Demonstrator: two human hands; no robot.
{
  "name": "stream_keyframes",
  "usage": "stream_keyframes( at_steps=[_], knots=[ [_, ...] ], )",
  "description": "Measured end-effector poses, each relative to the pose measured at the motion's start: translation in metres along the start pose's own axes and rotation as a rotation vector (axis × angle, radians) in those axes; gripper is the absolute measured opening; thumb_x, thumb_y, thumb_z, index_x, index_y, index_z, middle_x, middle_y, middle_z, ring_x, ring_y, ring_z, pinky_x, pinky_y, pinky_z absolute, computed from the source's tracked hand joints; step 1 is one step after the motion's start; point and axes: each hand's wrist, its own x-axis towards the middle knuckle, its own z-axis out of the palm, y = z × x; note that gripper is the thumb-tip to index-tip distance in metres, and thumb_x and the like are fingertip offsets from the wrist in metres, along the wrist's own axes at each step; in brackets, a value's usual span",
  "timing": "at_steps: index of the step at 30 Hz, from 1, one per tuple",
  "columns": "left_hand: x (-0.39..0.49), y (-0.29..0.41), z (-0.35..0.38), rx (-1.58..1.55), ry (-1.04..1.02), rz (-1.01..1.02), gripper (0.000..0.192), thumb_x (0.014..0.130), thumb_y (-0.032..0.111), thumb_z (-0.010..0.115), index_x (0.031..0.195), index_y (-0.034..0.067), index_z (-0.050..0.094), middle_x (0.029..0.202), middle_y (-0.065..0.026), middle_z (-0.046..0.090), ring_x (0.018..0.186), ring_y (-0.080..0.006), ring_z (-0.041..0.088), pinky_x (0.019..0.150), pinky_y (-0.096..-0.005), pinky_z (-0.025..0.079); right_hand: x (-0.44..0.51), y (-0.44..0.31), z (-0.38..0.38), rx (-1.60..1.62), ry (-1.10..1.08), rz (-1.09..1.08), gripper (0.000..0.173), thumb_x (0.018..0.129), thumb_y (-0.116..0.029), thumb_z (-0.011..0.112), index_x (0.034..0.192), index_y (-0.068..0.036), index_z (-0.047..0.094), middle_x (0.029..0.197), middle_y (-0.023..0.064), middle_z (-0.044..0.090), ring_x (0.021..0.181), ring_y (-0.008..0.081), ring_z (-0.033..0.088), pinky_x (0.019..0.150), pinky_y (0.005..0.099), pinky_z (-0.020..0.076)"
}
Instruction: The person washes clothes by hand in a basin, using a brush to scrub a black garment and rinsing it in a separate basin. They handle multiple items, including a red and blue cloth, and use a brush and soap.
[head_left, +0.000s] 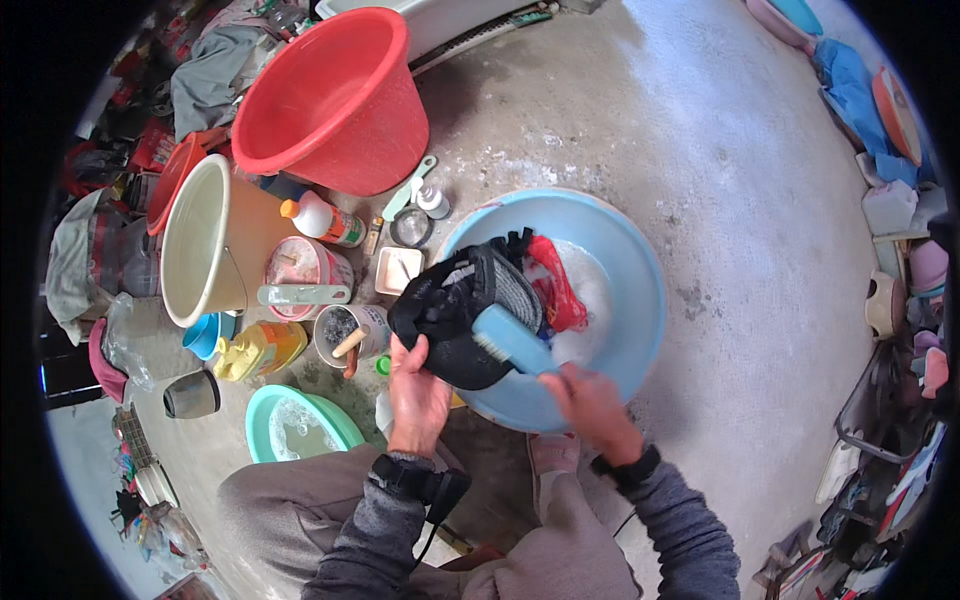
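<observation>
My left hand (417, 397) grips the near left edge of a black cloth item (457, 330), perhaps a cap, with a grey ribbed band along one side. It is held over the left part of a round light-blue basin (634, 315). In my right hand (596, 409) is the handle of a blue scrub brush (511, 337), its pale bristles against the black cloth. Red fabric (556, 285) lies in the basin beside white suds (592, 300). The cloth covers the basin's left inside, so what lies under it is hidden.
Left of the basin stand a white square dish (399, 271), a tub with a wooden-handled tool (352, 334), a cream bucket (195, 240) and a yellow jug (262, 349). A green basin (341, 424) holds sudsy water near my knee. Behind them is a large red tub (337, 105).
</observation>
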Motion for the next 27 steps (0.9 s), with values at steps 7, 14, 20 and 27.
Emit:
stream_keyframes(
  at_steps=[7, 14, 20, 27],
  knots=[
    [-0.004, -0.016, -0.009, -0.027, -0.025, 0.012, 0.038, 0.099, 0.008, 0.047, 0.137, 0.008, 0.043, 0.133, -0.0112, 0.053, 0.120, -0.0241, 0.053, 0.103, -0.0400, 0.045, -0.011, -0.013, 0.034, 0.009, -0.012, -0.074, 0.033, 0.093, -0.033, 0.060, 0.079, -0.004, 0.053, 0.062, 0.0203, 0.059, 0.056, 0.0416, 0.059, 0.048, 0.0485, 0.0440],
    [0.000, -0.008, -0.009, -0.002, 0.004, 0.013, 0.037, 0.102, 0.024, 0.046, 0.135, 0.006, 0.045, 0.133, -0.0091, 0.054, 0.120, -0.0230, 0.054, 0.103, -0.0403, 0.045, -0.002, 0.000, 0.016, 0.008, -0.040, -0.057, 0.033, 0.092, -0.031, 0.062, 0.076, -0.003, 0.053, 0.061, 0.0209, 0.058, 0.058, 0.0417, 0.059, 0.048, 0.0477, 0.0442],
    [0.000, -0.017, -0.015, -0.122, 0.188, -0.215, 0.029, 0.099, 0.022, 0.050, 0.126, 0.008, 0.052, 0.121, -0.0058, 0.060, 0.111, -0.0223, 0.058, 0.096, -0.0383, 0.047, -0.021, -0.015, 0.025, 0.025, -0.026, -0.095, 0.034, 0.093, -0.034, 0.060, 0.079, -0.004, 0.054, 0.060, 0.0192, 0.058, 0.057, 0.0404, 0.060, 0.048, 0.0491, 0.0445],
    [-0.003, -0.004, -0.012, -0.051, 0.050, -0.143, 0.039, 0.101, 0.035, 0.046, 0.128, 0.008, 0.053, 0.125, -0.0057, 0.060, 0.117, -0.0226, 0.055, 0.102, -0.0393, 0.041, -0.011, -0.008, 0.039, 0.056, -0.046, -0.159, 0.035, 0.092, -0.036, 0.061, 0.080, -0.004, 0.054, 0.061, 0.0178, 0.059, 0.057, 0.0393, 0.060, 0.049, 0.0472, 0.0456]
  ],
)
